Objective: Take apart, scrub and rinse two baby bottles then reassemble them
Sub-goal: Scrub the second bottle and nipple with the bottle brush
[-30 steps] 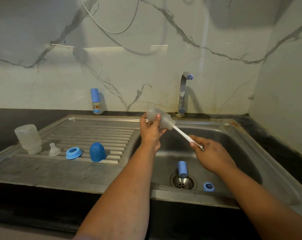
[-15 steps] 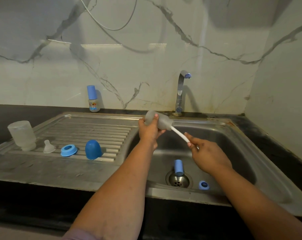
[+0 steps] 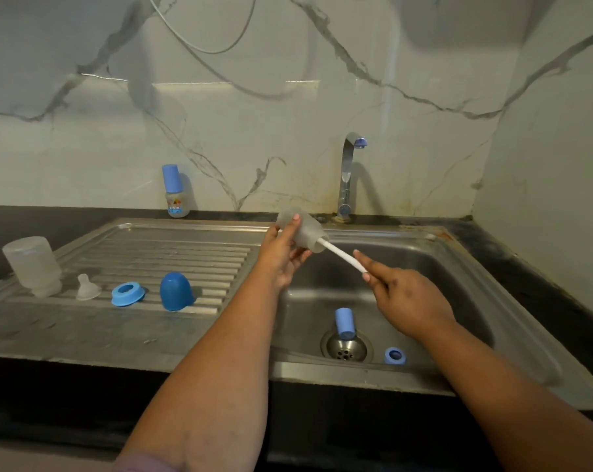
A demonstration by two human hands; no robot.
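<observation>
From the head camera, and it is the only view we have: we're mid-scrub over the sink basin [image 3: 458,267]. The left hand [image 3: 281,257] grips a frosted bottle body [image 3: 303,229] above the basin's back left corner, tipped with its mouth toward the right, and the right hand [image 3: 400,298] pinches the white brush handle [image 3: 342,255] that runs into that mouth; the brush head is hidden inside the frosted wall. So the step in hand looks like scrubbing the second bottle's inside. Down in the basin a light blue cap [image 3: 344,323] stands on the drain [image 3: 345,347], with a small blue ring [image 3: 395,356] just to the drain's right, both apparently still waiting for their wash. Left of the basin, on the ribbed drainboard [image 3: 186,250], another bottle body [image 3: 33,265] stands inverted at the far left, then a clear teat [image 3: 85,287], a blue collar ring [image 3: 128,294] and a dark blue dome cap [image 3: 175,291] in a row toward the basin. My read: one bottle's parts are set out there, this one is under way. Next move calls for drawing the brush out and getting the bottle under the tap [image 3: 348,178], behind the basin, which shows no water running. A small assembled bottle [image 3: 176,194] stands behind the drainboard against the wall. The steel sink unit is set in a dark worktop [image 3: 543,267], backed by white marble-veined wall panels, with a thin cable looping high above the basin.
</observation>
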